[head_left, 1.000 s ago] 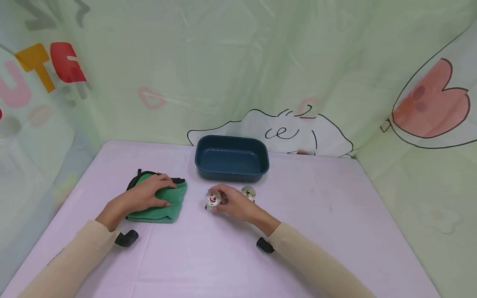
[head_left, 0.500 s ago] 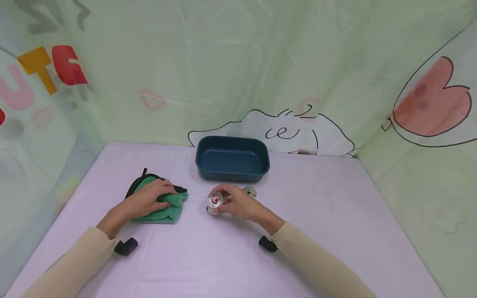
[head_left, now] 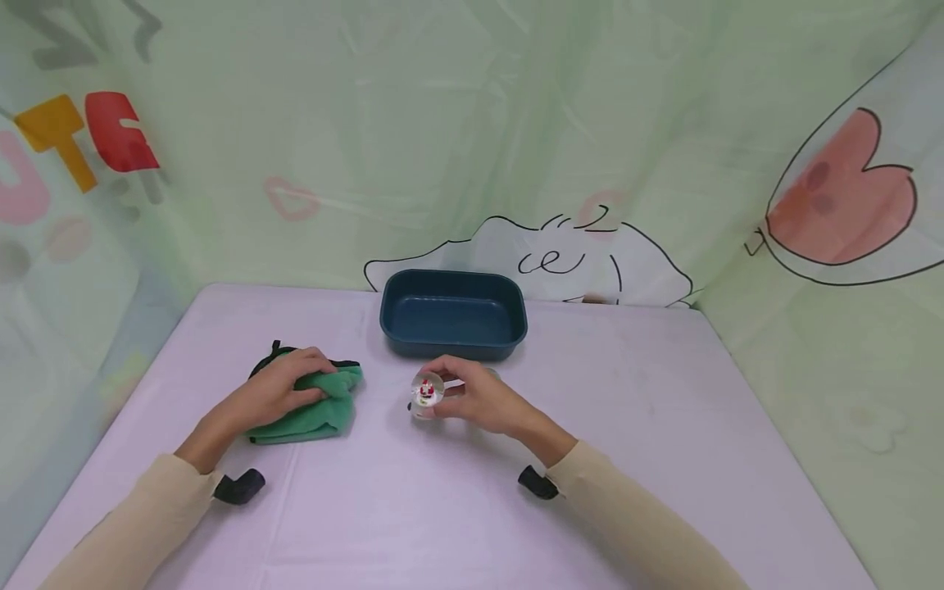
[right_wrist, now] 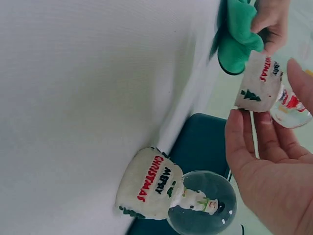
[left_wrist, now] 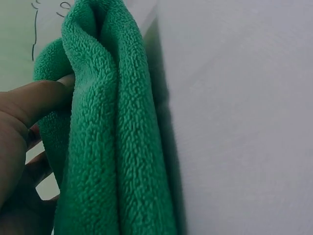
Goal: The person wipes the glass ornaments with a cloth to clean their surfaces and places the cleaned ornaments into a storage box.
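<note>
My left hand [head_left: 283, 389] grips a folded green towel [head_left: 335, 406] with black trim, left of centre on the table. In the left wrist view the towel [left_wrist: 98, 127] is bunched into a ridge, with a digit tucked behind its fold. My right hand [head_left: 483, 399] holds a small snow globe [head_left: 427, 392] with a red-and-white Santa inside. The right wrist view shows its white base [right_wrist: 260, 81], lettered in red, between thumb and fingertips. A second snow globe [right_wrist: 151, 183], containing a snowman, stands beside my right hand; in the head view that hand hides most of it.
A dark blue rectangular basin [head_left: 453, 348] stands behind the globes, near the table's back edge. The table [head_left: 627, 426] has a pale lilac cover. Printed curtains [head_left: 442, 147] enclose its back and sides. Black curved pieces [head_left: 239, 487] stick out from both sleeve cuffs.
My left fingers have drawn the towel together, so it has gone from lying flat to bunched. The right hand has shifted the Santa globe slightly right, and now covers more of the second globe.
</note>
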`<action>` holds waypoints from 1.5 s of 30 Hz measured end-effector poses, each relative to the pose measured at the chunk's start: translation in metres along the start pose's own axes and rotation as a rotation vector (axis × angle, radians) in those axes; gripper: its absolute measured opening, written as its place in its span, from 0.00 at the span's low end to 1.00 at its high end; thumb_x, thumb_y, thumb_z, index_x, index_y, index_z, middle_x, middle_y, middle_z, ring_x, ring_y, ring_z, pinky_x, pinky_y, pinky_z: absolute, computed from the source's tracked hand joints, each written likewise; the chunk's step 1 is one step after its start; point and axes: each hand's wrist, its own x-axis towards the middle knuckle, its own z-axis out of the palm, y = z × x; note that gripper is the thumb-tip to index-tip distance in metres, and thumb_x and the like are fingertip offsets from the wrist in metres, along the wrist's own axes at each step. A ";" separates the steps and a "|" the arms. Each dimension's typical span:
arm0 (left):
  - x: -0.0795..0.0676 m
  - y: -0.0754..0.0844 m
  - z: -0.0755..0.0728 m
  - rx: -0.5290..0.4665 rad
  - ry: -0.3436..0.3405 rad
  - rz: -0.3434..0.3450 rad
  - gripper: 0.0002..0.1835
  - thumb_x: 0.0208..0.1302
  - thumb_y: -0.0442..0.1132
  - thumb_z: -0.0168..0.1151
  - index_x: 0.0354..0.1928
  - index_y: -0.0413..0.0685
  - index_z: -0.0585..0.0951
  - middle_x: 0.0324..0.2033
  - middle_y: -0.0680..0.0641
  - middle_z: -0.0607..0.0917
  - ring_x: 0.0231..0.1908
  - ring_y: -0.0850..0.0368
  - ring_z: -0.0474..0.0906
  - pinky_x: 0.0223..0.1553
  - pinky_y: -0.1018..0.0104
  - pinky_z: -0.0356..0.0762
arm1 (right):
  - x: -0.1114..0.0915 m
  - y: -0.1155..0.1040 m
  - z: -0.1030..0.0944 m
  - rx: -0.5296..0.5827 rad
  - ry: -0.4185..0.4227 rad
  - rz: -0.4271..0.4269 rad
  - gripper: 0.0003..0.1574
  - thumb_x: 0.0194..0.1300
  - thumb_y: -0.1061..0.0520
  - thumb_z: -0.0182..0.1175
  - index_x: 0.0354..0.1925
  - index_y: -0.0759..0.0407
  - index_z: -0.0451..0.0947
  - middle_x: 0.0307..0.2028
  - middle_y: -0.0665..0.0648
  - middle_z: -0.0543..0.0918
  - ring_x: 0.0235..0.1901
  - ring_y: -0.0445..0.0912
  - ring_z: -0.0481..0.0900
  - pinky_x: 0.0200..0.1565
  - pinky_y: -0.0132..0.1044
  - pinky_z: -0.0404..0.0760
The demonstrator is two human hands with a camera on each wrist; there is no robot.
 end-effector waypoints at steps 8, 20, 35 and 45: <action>0.000 0.001 -0.006 -0.172 0.103 -0.033 0.14 0.67 0.30 0.67 0.52 0.51 0.84 0.48 0.53 0.83 0.49 0.61 0.77 0.52 0.74 0.76 | -0.003 0.001 -0.001 0.021 -0.021 -0.066 0.30 0.59 0.62 0.75 0.59 0.56 0.78 0.54 0.54 0.81 0.57 0.51 0.78 0.61 0.50 0.80; 0.008 0.016 -0.010 -0.260 0.243 0.011 0.14 0.67 0.28 0.66 0.51 0.49 0.83 0.46 0.52 0.83 0.44 0.63 0.76 0.45 0.73 0.76 | -0.005 -0.012 -0.008 0.023 -0.013 -0.150 0.28 0.59 0.61 0.75 0.57 0.53 0.80 0.53 0.51 0.81 0.53 0.49 0.79 0.60 0.51 0.79; 0.022 0.051 -0.016 -0.417 0.303 0.056 0.14 0.67 0.28 0.66 0.51 0.51 0.83 0.48 0.54 0.82 0.49 0.59 0.77 0.47 0.69 0.79 | -0.013 -0.026 -0.021 0.056 0.004 -0.163 0.25 0.63 0.59 0.72 0.57 0.45 0.78 0.54 0.50 0.81 0.52 0.51 0.80 0.52 0.48 0.85; 0.034 0.080 -0.016 -0.499 0.383 0.102 0.15 0.65 0.25 0.66 0.52 0.45 0.83 0.50 0.50 0.82 0.52 0.57 0.77 0.48 0.70 0.80 | -0.016 -0.037 -0.024 -0.037 0.050 -0.185 0.29 0.64 0.57 0.71 0.63 0.49 0.77 0.50 0.52 0.79 0.49 0.49 0.80 0.39 0.35 0.82</action>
